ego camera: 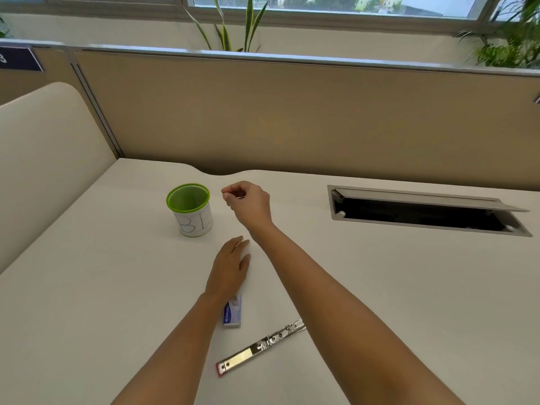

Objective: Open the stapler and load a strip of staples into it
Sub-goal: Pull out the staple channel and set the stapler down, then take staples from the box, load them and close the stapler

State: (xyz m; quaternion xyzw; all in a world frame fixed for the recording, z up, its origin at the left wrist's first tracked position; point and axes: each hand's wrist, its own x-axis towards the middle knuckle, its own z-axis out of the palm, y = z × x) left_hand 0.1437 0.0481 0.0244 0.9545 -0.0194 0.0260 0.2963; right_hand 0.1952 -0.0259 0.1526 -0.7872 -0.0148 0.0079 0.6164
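Note:
The stapler (257,349) lies unfolded flat on the white desk (380,287) near me. Its metal rail faces up, with a red end at the lower left, and its far end is hidden under my right forearm. A small blue and white staple box (233,312) lies just beyond the stapler, touching my left wrist. My left hand (230,267) rests palm down on the desk with nothing in it. My right hand (248,200) is farther out, right of the green cup. Its fingertips are pinched on a thin metallic piece (240,197) that looks like a strip of staples.
A green mesh cup (191,210) wrapped in white paper with blue letters stands at the left middle. An open cable hatch (423,213) is set into the desk at the right. A beige partition runs along the back, and a cream panel closes the left side.

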